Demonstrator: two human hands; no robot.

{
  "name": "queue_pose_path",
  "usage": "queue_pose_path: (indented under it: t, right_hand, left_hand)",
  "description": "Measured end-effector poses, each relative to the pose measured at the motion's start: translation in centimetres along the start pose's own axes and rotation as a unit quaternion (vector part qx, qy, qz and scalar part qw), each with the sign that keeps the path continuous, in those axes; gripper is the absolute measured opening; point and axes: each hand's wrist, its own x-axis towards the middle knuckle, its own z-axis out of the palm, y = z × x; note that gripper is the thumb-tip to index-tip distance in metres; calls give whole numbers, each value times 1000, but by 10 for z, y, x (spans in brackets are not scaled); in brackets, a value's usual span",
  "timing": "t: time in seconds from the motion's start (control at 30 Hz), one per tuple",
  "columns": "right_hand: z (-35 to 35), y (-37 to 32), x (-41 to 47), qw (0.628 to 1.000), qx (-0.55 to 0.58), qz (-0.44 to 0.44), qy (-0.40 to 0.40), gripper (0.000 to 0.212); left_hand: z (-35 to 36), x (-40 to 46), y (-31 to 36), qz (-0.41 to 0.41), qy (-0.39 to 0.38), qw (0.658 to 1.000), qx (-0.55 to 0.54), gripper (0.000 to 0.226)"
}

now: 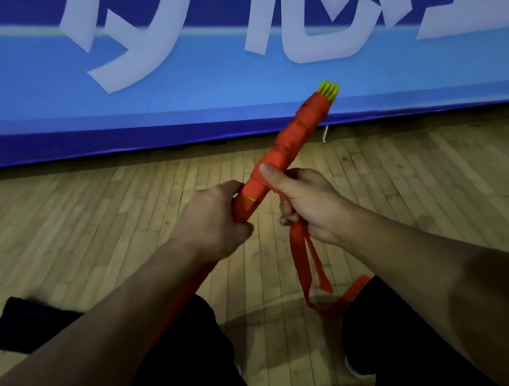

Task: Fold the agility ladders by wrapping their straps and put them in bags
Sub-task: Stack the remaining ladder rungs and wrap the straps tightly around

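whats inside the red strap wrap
Yellow rungs poke out of the far end of the red strap wrap. The rest of them is covered by the wrap and by both hands gripping it, so no count is possible.

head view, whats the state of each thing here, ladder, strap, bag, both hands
agility ladder: rungs bundled, wrapped in orange strap, held tilted above the floor, yellow ends showing at the top
loose strap: unwound, hanging from the right hand
left hand: fingers curled round the bundle's lower part
right hand: grips the strap, thumb on the bundle
black bag: lying flat on the floor
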Motion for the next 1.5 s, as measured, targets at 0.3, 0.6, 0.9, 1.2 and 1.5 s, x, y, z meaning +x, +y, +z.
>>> queue_pose_path:
  t: [0.3,0.6,0.9,1.2,1.5]
  right_hand:
    - [1,8,3,999,-26,28,37,33]
    - [-11,3,-2,981,147,72,-102,35]
    - [0,-1,0,998,-56,24,11,48]
    - [-13,-6,2,996,-45,12,-70,31]
    - [-6,-12,-6,993,-62,-25,-93,31]
  left_hand:
    - [4,-5,11,-64,-134,986,72,93]
    - [-8,-1,8,-100,-141,944,-281,45]
    - [-5,2,17,-92,-67,993,-17,58]
    - [-18,11,1,-152,-77,922,-347,92]
    - [-8,21,-16,-183,-74,952,-235,97]
